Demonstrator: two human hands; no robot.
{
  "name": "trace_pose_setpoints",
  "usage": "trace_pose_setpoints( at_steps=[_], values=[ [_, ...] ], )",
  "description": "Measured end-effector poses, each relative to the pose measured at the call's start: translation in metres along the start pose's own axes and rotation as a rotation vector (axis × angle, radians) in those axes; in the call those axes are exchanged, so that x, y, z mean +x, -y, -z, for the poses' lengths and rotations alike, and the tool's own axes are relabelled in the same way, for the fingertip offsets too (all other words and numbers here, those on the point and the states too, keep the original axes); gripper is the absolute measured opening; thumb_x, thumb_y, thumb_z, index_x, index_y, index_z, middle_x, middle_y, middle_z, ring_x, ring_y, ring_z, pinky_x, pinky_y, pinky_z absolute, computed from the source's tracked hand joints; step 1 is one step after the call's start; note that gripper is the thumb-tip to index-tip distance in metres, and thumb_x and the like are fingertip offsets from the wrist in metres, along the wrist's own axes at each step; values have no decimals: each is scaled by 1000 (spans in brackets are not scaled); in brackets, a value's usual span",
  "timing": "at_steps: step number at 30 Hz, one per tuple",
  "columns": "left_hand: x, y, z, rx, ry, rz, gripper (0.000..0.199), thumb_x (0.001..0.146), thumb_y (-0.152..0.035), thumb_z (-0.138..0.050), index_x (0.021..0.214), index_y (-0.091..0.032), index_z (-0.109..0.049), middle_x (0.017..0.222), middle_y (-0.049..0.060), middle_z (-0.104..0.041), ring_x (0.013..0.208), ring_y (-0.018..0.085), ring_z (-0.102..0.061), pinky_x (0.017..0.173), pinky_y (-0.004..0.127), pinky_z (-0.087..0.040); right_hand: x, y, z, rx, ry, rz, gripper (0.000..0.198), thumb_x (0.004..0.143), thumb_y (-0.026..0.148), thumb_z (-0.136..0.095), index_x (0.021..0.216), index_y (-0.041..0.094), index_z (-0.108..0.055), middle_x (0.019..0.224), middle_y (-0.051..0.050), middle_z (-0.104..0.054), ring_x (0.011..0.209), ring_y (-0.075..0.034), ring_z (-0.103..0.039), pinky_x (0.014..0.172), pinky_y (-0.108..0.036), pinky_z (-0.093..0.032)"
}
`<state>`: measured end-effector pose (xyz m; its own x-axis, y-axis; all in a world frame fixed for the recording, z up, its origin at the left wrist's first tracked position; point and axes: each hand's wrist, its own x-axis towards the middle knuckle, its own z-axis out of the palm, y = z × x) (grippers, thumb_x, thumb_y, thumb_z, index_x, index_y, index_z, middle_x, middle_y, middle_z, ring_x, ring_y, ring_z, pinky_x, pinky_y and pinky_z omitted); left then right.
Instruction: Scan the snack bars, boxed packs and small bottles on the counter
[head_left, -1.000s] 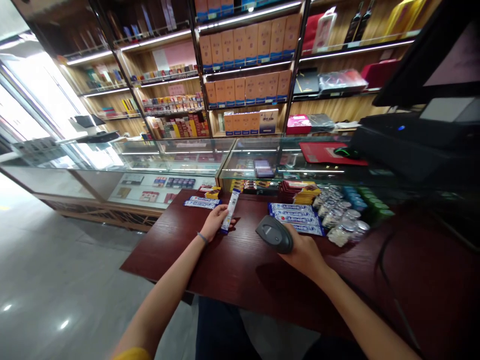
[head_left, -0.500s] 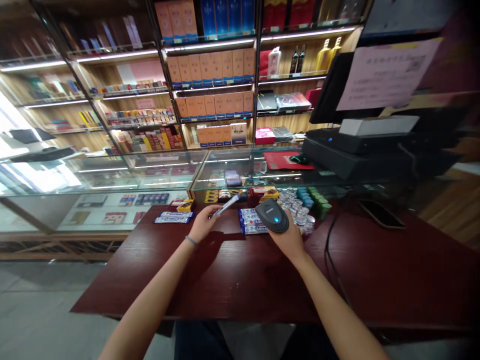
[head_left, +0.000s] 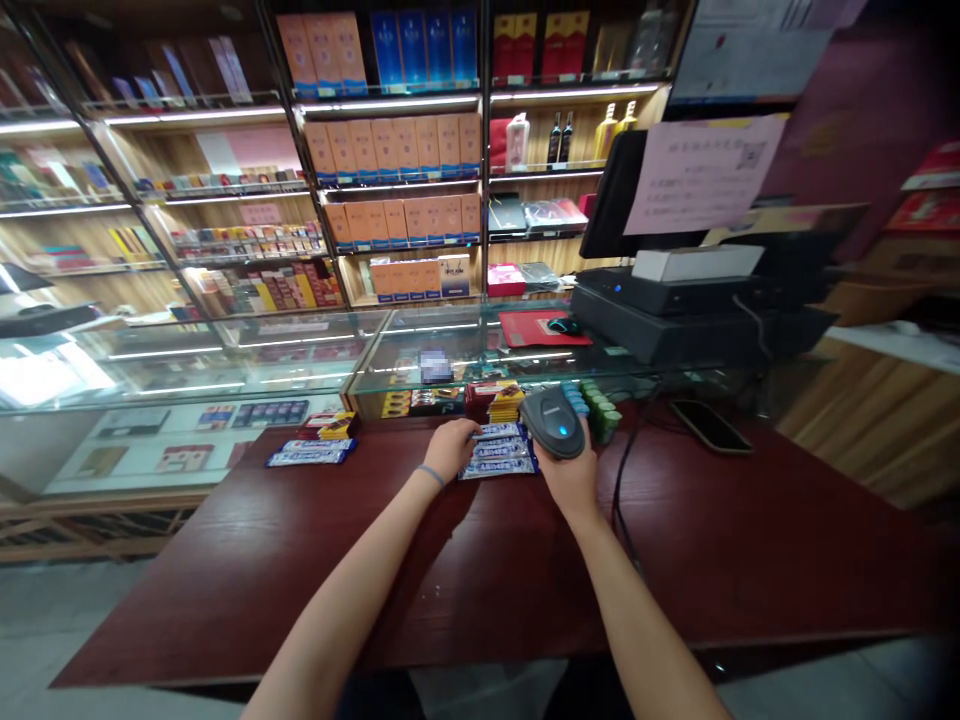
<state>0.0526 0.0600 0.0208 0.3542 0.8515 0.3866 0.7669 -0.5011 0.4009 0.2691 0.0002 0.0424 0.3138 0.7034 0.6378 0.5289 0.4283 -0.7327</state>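
Observation:
My left hand (head_left: 451, 448), with a band round its wrist, is closed at the left end of a wrapped snack bar (head_left: 499, 431), its fingertips partly hidden. That bar lies at the back of a row of blue-and-white wrapped bars (head_left: 495, 467) on the dark red table. My right hand (head_left: 571, 478) is wrapped round a black handheld barcode scanner (head_left: 553, 424) with a lit blue light. The scanner's head is just right of the bars and covers some of the goods behind it. Two similar bars (head_left: 309, 453) lie apart on the left.
Red and yellow packs (head_left: 504, 402) and green-topped items (head_left: 600, 408) stand behind the bars. A black cable (head_left: 619, 500) runs down the table near a phone (head_left: 711, 426). A glass display counter (head_left: 420, 335) borders the far edge, with a monitor (head_left: 613, 195) at right.
My left hand has moved right and down, from holding a bar tilted in the air to the row of bars. The scanner stays in my right hand. The whole view has shifted.

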Motion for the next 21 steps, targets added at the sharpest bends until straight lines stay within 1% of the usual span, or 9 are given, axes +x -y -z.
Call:
trace_pose_setpoints(
  at_steps=[3,7,11,14,16,19,21],
  values=[
    [7,1,-11,4,3,-9,27,80,-8,-56,99,-22,-70,100,7,-72,96,23,-65,91,34,-50,-1,-2,-1,22,0,-10,50,73,37,-69,118,21,-55,94,-8,-73,85,-24,-70,75,-36,-56],
    [11,7,-21,-7,2,-11,32,78,-6,-55,100,-22,-71,101,7,-72,97,23,-65,92,35,-49,-2,-4,-2,21,20,-34,55,72,39,-70,121,20,-52,99,-10,-72,86,-25,-70,77,-38,-57],
    [12,10,-23,-40,-14,-34,33,77,-5,-55,100,-21,-72,102,7,-73,99,23,-64,96,37,-48,-1,-1,-1,20,16,-13,49,73,39,-69,116,20,-54,96,-10,-72,86,-25,-70,77,-38,-56],
    [10,9,-17,-100,-52,-55,32,78,-6,-55,102,-21,-72,103,8,-73,101,24,-64,96,38,-48,0,2,-1,23,13,18,46,73,38,-70,113,20,-55,96,-10,-72,88,-26,-69,77,-38,-56],
    [6,10,-10,-132,-92,-49,31,81,-7,-55,104,-21,-71,106,7,-72,103,24,-63,97,39,-47,0,3,-1,10,14,28,45,74,38,-69,113,19,-55,96,-11,-72,89,-26,-69,77,-39,-56],
    [-8,19,8,-131,-195,4,29,85,-11,-56,109,-22,-68,111,7,-70,107,24,-62,99,39,-47,-3,2,-4,5,26,51,45,75,39,-67,113,18,-56,98,-13,-72,91,-27,-69,79,-40,-56],
    [-22,32,23,-105,-283,44,28,88,-15,-55,112,-22,-65,113,7,-69,108,23,-61,99,40,-47,-5,1,-7,-2,31,73,47,75,39,-67,116,18,-56,99,-13,-72,93,-27,-69,79,-41,-56]
  ],
)
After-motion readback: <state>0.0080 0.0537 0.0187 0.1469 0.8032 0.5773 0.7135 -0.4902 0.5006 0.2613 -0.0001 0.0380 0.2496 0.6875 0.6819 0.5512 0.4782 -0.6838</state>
